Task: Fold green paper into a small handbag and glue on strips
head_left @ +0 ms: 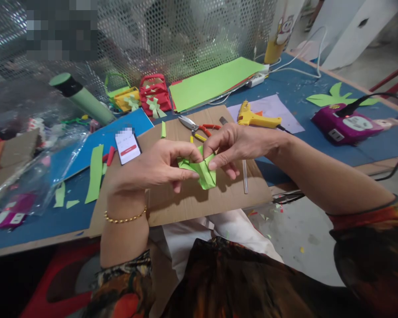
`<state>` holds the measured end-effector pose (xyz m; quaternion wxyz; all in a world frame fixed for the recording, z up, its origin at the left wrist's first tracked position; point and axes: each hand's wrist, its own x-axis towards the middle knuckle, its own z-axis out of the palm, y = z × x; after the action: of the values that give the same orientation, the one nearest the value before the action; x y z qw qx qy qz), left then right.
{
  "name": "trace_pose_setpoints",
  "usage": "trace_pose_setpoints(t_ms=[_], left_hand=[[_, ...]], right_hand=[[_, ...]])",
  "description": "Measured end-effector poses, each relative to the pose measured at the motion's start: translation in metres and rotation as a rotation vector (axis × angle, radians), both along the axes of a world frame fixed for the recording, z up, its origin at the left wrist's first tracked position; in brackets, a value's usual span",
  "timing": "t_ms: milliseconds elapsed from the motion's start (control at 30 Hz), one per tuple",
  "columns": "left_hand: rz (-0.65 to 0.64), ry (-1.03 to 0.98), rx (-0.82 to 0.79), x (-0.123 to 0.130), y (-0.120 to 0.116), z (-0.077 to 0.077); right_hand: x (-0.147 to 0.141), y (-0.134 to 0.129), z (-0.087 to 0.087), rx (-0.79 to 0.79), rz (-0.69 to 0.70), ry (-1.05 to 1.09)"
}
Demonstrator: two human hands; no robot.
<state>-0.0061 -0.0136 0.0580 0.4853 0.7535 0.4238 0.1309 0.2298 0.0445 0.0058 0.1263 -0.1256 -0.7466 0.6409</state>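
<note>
A small folded piece of green paper (205, 175) is held between my two hands, above a brown cardboard sheet (175, 205). My left hand (164, 163) pinches its left side between thumb and fingers; a gold bracelet circles that wrist. On the right, my right hand (230, 148) grips the paper's upper edge between thumb and index finger. Scissors with red handles (199, 127) lie just behind the hands, beside a yellow-handled tool (199, 138) partly hidden by my right hand. A clear stick (245, 176) rests on the cardboard to the right.
A phone (128, 148) and green strips (94, 174) lie left. Behind are a green bottle (86, 101), red paper bag (155, 95), yellow bag (128, 99) and green sheets (215, 84). A yellow glue gun (257, 118) and purple power box (346, 123) stand right, with cables.
</note>
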Motion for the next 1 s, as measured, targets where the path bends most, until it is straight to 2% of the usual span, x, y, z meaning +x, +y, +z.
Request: trace_pose_setpoints(t_ms=[367, 633, 800, 1000], left_hand=[[-0.012, -0.012, 0.001, 0.002, -0.003, -0.002], [-0.037, 0.026, 0.097, 0.006, -0.008, 0.002], [0.007, 0.079, 0.198, 0.004, -0.01, 0.001], [-0.087, 0.086, 0.194, 0.001, -0.01, 0.002]], right_hand=[[-0.003, 0.001, -0.002, 0.001, -0.009, -0.011], [-0.002, 0.002, -0.004, 0.042, 0.041, 0.009], [-0.002, 0.004, -0.003, 0.073, 0.074, 0.014], [-0.003, 0.005, -0.006, 0.067, 0.091, 0.011]])
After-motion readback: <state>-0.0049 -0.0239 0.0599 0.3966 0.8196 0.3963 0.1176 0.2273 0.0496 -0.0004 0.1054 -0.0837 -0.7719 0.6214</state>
